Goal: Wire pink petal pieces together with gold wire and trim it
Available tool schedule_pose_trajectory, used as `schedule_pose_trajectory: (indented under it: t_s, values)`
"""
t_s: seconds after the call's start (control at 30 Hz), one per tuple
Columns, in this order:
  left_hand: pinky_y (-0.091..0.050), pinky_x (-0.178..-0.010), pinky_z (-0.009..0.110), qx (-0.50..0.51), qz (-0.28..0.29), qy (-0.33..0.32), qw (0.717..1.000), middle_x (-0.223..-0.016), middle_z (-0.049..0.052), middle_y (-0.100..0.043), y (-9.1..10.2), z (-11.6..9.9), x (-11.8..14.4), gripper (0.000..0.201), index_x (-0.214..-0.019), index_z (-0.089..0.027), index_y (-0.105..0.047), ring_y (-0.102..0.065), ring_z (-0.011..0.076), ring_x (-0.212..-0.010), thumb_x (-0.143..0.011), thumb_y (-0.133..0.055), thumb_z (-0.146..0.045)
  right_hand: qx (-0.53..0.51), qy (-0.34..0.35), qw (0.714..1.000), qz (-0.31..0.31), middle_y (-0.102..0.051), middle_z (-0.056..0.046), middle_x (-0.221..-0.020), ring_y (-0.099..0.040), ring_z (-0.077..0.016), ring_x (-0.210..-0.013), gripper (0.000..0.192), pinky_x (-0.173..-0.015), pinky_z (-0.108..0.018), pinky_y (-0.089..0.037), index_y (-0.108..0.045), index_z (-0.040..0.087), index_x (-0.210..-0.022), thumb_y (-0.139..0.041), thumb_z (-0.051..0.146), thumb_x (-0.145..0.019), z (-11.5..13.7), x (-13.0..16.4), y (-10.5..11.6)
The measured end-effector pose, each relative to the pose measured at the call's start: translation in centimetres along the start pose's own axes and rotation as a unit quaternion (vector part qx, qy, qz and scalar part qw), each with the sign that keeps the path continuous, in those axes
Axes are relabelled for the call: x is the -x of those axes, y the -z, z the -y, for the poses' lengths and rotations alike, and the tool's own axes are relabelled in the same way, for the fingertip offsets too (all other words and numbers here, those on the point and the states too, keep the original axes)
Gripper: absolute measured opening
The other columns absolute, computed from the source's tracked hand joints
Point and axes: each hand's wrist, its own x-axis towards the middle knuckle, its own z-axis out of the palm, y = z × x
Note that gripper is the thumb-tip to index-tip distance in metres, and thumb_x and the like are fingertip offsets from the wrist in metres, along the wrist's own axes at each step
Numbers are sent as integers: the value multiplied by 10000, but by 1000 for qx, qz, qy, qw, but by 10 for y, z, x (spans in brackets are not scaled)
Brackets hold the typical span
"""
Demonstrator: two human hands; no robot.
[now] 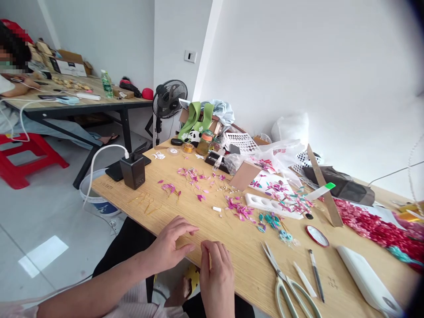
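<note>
My left hand [175,245] is over the front edge of the wooden table [195,216], its thumb and fingers apart with nothing visible between them. Close beside it, my right hand [217,269] has thumb and forefinger pressed together; whatever they may hold is too small or hidden to make out. Beyond the hands lie pink petal pieces [239,208], a small white piece [217,209] and thin gold wire pieces [144,203]. Teal petal pieces [272,220] rest further right. Scissors [281,276] with pale handles lie partly spread to the right of my right hand.
A black box-shaped charger [133,172] with a white cable stands at the left corner. On the right are a white case [367,278], a pen [317,276] and red petal strands [374,229]. A white tray [265,204] lies behind. Another person's arm [20,86] rests on the far table.
</note>
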Motion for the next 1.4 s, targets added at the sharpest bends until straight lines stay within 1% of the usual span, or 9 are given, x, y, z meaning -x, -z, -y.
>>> schedule_pose_trajectory:
  t_s: [0.07,0.13,0.2,0.43,0.53,0.77,0.97,1.2,1.4]
  values:
    - [-455,-916,360,11,3,4,1000,-1005,42,-643,0,-3,1,443,-1216,-210,-528,-571,191,-985,-802,-537,-50,-1,1,1000,3,-555,-7,-771,-517,-185,-713,150,-658,-300,-375,-509,238,-865,-415,172,-962,0,-1,0]
    - [-438,-960,364,23,3,17,1000,-1030,33,-666,-1,-5,3,571,-1335,-222,-406,-591,179,-1014,-807,-465,-14,-4,5,1000,3,-562,-10,-791,-521,-184,-728,144,-663,-299,-382,-512,237,-872,-420,168,-959,1,-2,1]
    - [-430,-980,356,28,6,31,999,-1041,28,-687,-2,-7,4,639,-1381,-224,-329,-610,171,-1031,-795,-430,9,-6,8,1000,3,-570,-15,-813,-525,-186,-751,146,-673,-301,-391,-517,235,-881,-419,157,-956,1,-3,1]
    - [-411,-1026,380,6,12,32,999,-1055,58,-700,-3,-10,4,603,-1358,-201,-360,-635,190,-1036,-789,-430,-13,2,2,1000,-10,-571,-23,-805,-532,-195,-762,154,-672,-315,-401,-519,229,-873,-415,154,-957,2,-3,1]
    - [-402,-1036,388,6,13,32,999,-1056,54,-700,-4,-10,4,608,-1358,-207,-359,-633,189,-1042,-787,-425,-10,4,2,1000,-8,-571,-23,-804,-533,-197,-758,148,-673,-318,-402,-512,230,-870,-418,154,-955,2,-2,0]
    - [-428,-997,372,10,11,37,999,-1058,44,-699,-5,-9,5,607,-1346,-213,-383,-629,191,-1037,-777,-431,-7,6,1,1000,-13,-578,-24,-812,-545,-198,-765,137,-674,-313,-408,-518,226,-887,-424,148,-949,2,-3,0]
    - [-420,-1011,373,14,11,44,999,-1064,39,-699,-5,-9,4,596,-1346,-219,-385,-630,187,-1041,-789,-440,-14,9,-5,1000,-6,-570,-22,-811,-536,-196,-759,142,-677,-316,-409,-511,226,-881,-418,143,-950,1,-1,0]
    - [-449,-991,382,31,5,40,999,-1050,68,-697,-7,-8,5,587,-1340,-199,-407,-636,204,-1027,-784,-447,-16,11,-4,1000,-9,-573,-23,-813,-538,-198,-761,140,-677,-318,-410,-515,228,-888,-419,145,-949,1,-1,-1]
    - [-431,-1012,359,30,7,35,999,-1071,32,-689,-7,-7,6,624,-1357,-239,-382,-625,177,-1047,-785,-443,3,6,-5,1000,-8,-577,-28,-818,-534,-209,-772,137,-684,-328,-398,-521,232,-901,-418,157,-953,-1,-1,-1]
